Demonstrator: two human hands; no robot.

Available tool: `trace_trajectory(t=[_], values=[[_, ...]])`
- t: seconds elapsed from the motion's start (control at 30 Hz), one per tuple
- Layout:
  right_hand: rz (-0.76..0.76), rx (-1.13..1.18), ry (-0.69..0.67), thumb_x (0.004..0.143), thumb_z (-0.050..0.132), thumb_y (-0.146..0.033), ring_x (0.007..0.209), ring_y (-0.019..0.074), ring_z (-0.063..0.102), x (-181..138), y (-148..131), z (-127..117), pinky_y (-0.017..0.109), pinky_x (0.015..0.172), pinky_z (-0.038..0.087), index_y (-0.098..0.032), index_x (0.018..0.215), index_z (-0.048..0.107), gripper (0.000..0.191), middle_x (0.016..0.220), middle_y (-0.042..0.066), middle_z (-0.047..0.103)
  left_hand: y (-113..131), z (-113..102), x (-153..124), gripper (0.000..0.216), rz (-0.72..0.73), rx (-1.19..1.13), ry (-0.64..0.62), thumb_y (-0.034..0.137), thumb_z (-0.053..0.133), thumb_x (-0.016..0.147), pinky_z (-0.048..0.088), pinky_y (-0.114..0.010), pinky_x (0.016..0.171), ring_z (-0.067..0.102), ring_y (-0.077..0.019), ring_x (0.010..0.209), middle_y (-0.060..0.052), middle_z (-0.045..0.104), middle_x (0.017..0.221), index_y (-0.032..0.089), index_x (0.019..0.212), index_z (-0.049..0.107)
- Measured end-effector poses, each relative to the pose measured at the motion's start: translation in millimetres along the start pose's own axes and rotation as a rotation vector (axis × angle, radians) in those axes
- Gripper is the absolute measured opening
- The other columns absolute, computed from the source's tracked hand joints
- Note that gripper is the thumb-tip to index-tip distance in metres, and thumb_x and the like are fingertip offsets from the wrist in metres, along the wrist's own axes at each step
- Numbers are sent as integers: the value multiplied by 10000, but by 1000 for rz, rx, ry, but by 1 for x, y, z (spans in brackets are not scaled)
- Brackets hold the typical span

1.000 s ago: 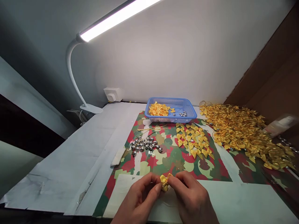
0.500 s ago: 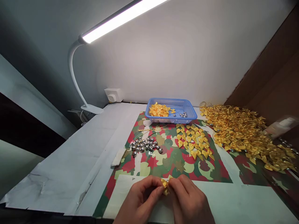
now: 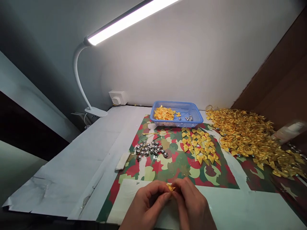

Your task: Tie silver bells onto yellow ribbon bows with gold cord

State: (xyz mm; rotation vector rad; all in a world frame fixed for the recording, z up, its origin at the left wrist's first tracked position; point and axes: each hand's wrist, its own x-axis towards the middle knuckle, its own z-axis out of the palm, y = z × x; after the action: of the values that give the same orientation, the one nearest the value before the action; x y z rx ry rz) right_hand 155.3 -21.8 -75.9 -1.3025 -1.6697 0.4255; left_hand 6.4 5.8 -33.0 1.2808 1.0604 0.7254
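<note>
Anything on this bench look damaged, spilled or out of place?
Mostly orderly. The white paper covering on the left is creased and looks torn near its front edge. The heap of gold bows on the right sprawls loosely. The left hand and right hand pinch one small yellow bow; nothing odd there.

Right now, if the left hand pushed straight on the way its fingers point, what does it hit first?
The yellow bow, which the left hand pinches; just past it, the right hand, gripping the same bow. Depth between them is hard to judge.

Bright lamp (image 3: 134, 17) glare, warped edges
</note>
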Motion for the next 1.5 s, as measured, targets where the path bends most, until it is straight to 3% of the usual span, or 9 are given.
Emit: trace_trajectory(t=[0.13, 0.43, 0.6, 0.8, 1.2, 1.4, 1.5], values=[[23, 60, 48, 1004, 375, -189, 783, 182, 655, -1, 0, 7, 259, 680, 529, -229, 1225, 570, 298, 899, 49, 642, 0, 0, -1, 202, 52, 35, 36, 343, 655, 880, 487, -303, 732, 628, -237, 793, -50, 695, 819, 202, 781, 760], [20, 75, 95, 1027, 404, -242, 696, 170, 640, -2, -2, 6, 247, 608, 512, -250, 1130, 586, 209, 845, 29, 641, 8, 1, -3, 283, -23, -24, 63, 409, 616, 902, 456, -300, 704, 544, -208, 740, -15, 614, 731, 182, 758, 706], [-21, -31, 132, 1032, 409, -243, 669, 166, 641, -2, 1, 4, 249, 624, 523, -232, 1312, 484, 290, 824, 28, 654, 8, 1, -4, 286, -34, -24, 34, 409, 605, 909, 450, -311, 713, 540, -212, 756, -27, 630, 753, 171, 783, 702], [-165, -120, 84, 967, 448, -115, 685, 168, 616, 1, 8, -2, 247, 601, 505, -214, 996, 607, 190, 790, 35, 618, 5, 0, -5, 224, -8, -54, 8, 381, 655, 880, 461, -318, 748, 568, -229, 810, -47, 672, 831, 179, 799, 708], [-183, -168, 6, 952, 414, -79, 649, 149, 552, 8, 6, -8, 229, 583, 429, -213, 838, 512, 201, 733, 5, 538, 8, 2, -3, 333, -128, -242, 112, 480, 698, 836, 487, -296, 725, 506, -167, 714, 28, 545, 704, 190, 715, 588], [-88, -34, 25, 997, 386, -144, 654, 152, 577, 6, 4, -3, 237, 580, 455, -220, 877, 547, 215, 768, 12, 562, 5, 3, -2, 299, -68, -175, 97, 457, 677, 857, 451, -269, 674, 500, -169, 705, 19, 562, 706, 187, 738, 626], [-51, 2, 88, 1004, 378, -159, 689, 167, 612, 4, 3, 5, 253, 613, 499, -211, 1068, 588, 226, 823, 35, 585, 4, 5, 0, 268, -11, -75, 62, 424, 662, 869, 445, -281, 688, 535, -194, 731, -10, 607, 730, 181, 761, 692]])
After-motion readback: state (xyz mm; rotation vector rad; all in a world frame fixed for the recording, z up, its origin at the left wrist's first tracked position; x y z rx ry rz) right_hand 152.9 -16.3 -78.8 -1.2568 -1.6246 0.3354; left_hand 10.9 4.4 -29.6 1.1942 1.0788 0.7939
